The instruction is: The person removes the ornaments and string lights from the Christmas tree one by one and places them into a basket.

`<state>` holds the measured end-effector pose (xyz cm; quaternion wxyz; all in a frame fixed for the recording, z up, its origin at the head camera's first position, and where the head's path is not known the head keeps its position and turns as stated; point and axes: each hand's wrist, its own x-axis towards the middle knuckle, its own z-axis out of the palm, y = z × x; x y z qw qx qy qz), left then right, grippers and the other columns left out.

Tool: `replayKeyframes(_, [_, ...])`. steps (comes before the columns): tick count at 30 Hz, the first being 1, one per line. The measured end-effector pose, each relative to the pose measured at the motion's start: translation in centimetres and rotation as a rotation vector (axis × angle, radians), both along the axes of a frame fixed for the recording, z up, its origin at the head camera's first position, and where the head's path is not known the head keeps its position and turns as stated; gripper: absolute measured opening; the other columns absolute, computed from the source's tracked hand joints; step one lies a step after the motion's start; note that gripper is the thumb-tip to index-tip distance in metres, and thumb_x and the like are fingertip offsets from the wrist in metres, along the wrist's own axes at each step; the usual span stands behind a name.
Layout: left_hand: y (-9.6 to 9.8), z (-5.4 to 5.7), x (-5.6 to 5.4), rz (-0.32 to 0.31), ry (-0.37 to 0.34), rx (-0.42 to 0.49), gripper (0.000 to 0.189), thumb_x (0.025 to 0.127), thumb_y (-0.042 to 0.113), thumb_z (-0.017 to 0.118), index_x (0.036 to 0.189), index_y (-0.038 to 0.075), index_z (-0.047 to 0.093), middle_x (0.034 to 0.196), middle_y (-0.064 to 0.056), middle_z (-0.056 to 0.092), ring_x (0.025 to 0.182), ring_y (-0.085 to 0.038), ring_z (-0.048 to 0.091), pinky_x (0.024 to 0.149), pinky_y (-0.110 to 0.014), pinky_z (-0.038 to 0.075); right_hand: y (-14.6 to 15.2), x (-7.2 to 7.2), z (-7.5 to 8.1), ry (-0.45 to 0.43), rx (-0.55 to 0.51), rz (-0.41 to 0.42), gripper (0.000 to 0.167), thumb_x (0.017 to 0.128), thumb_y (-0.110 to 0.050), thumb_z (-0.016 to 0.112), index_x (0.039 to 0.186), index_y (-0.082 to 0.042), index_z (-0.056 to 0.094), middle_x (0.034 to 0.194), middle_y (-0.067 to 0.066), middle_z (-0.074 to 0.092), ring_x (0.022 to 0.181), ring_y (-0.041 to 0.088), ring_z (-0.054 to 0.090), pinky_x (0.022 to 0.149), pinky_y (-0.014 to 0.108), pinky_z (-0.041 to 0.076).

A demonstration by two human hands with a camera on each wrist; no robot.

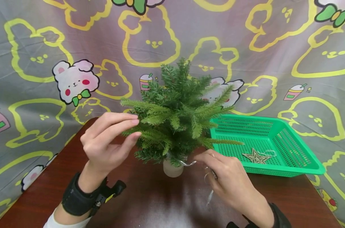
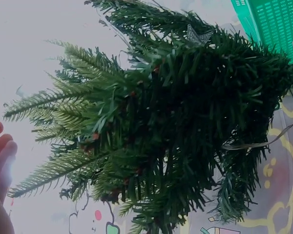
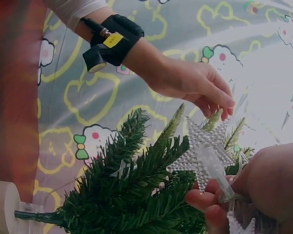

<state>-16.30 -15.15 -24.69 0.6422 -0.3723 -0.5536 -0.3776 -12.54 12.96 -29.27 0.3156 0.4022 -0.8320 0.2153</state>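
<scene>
A small artificial Christmas tree stands upright on a pale round base in the head view. My left hand is raised at its left side, fingers loosely bent and thumb apart, fingertips close by the outer branch tips. Low on the right of the tree, my right hand grips a string of star lights by its clear wire. In the right wrist view a clear beaded star light shows at these fingers, with a smaller star below. Another star sits among the branches in the left wrist view.
A green plastic basket stands on the brown table to the right, close beside the branches. Inside it lies a glittery gold star with a loop of thread. A patterned curtain hangs right behind the table.
</scene>
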Motion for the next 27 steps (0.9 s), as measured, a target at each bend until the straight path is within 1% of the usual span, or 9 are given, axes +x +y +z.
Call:
replayKeyframes(4, [-0.3,0.2,-0.1,0.025,-0.032,0.045,0.041,0.086,0.037,0.076,0.080,-0.004,0.075,0.080,-0.021,0.071,0.070,-0.032,0.063,0.080,-0.021,0.053,0.0,-0.1,-0.2,0.005,0.026,-0.026,0.061,0.062,0.020,0.055,0.107,-0.019,0.070,0.086,-0.011,0.068,0.059,-0.004,0.048,0.051,0.009,0.032])
replayKeyframes(9, [-0.6,0.6,-0.5,0.074,-0.090,0.120,0.044,0.087,0.041,0.075,0.084,-0.003,0.076,0.088,-0.022,0.070,0.078,-0.035,0.063,0.083,-0.019,0.051,0.0,-0.2,-0.2,-0.006,0.042,-0.031,0.059,0.063,0.015,0.057,0.110,-0.019,0.068,0.078,-0.013,0.061,0.057,-0.006,0.041,0.050,0.009,0.030])
replayKeyframes(12, [-0.9,0.9,-1.0,0.078,-0.142,0.138,0.046,0.086,0.043,0.075,0.086,-0.003,0.076,0.093,-0.024,0.070,0.085,-0.036,0.064,0.085,-0.022,0.050,0.1,-0.4,-0.2,-0.020,0.022,0.001,0.059,0.062,0.014,0.057,0.111,-0.019,0.066,0.080,-0.013,0.060,0.058,-0.006,0.039,0.051,0.009,0.032])
replayKeyframes(15, [-1.3,1.1,-1.5,0.067,-0.205,0.130,0.049,0.086,0.044,0.074,0.091,-0.004,0.075,0.099,-0.024,0.070,0.094,-0.034,0.066,0.092,-0.026,0.050,0.1,-0.5,-0.3,-0.047,0.010,0.021,0.062,0.061,0.016,0.056,0.112,-0.018,0.066,0.090,-0.011,0.065,0.057,-0.003,0.038,0.052,0.009,0.034])
replayKeyframes(17, [-1.7,1.2,-1.7,0.040,-0.242,0.113,0.050,0.086,0.044,0.074,0.094,-0.005,0.074,0.102,-0.024,0.071,0.098,-0.030,0.067,0.094,-0.028,0.050,0.1,-0.6,-0.3,-0.060,0.010,0.017,0.063,0.062,0.017,0.055,0.113,-0.017,0.067,0.099,-0.009,0.067,0.059,-0.002,0.044,0.053,0.010,0.035])
replayKeyframes(20, [-2.1,1.1,-2.0,-0.017,-0.286,0.078,0.048,0.087,0.039,0.074,0.098,-0.008,0.072,0.106,-0.024,0.071,0.103,-0.022,0.068,0.095,-0.028,0.050,0.1,-0.6,-0.3,-0.073,0.020,-0.004,0.064,0.064,0.019,0.055,0.114,-0.019,0.069,0.107,-0.008,0.068,0.060,0.001,0.050,0.053,0.010,0.033])
replayKeyframes(22, [-2.2,1.1,-2.1,-0.086,-0.304,0.058,0.040,0.088,0.028,0.075,0.100,-0.010,0.070,0.108,-0.025,0.071,0.105,-0.019,0.068,0.095,-0.027,0.052,0.1,-0.6,-0.3,-0.071,0.020,-0.009,0.066,0.064,0.021,0.055,0.114,-0.020,0.070,0.106,-0.008,0.068,0.061,0.001,0.052,0.053,0.010,0.032])
replayKeyframes(25, [-2.2,1.1,-2.1,-0.175,-0.333,0.033,0.026,0.087,0.009,0.072,0.100,-0.013,0.069,0.109,-0.022,0.073,0.106,-0.018,0.070,0.094,-0.027,0.054,0.1,-0.6,-0.3,-0.069,0.011,-0.006,0.066,0.064,0.021,0.054,0.111,-0.023,0.071,0.097,-0.011,0.065,0.057,-0.003,0.042,0.051,0.008,0.028])
replayKeyframes(27, [-2.2,1.1,-2.0,-0.208,-0.355,0.022,0.019,0.087,0.002,0.068,0.098,-0.014,0.070,0.108,-0.017,0.074,0.102,-0.017,0.071,0.080,-0.020,0.054,0.1,-0.6,-0.3,-0.069,-0.001,0.002,0.060,0.067,0.019,0.054,0.107,-0.023,0.070,0.090,-0.013,0.062,0.056,-0.005,0.035,0.051,0.007,0.028])
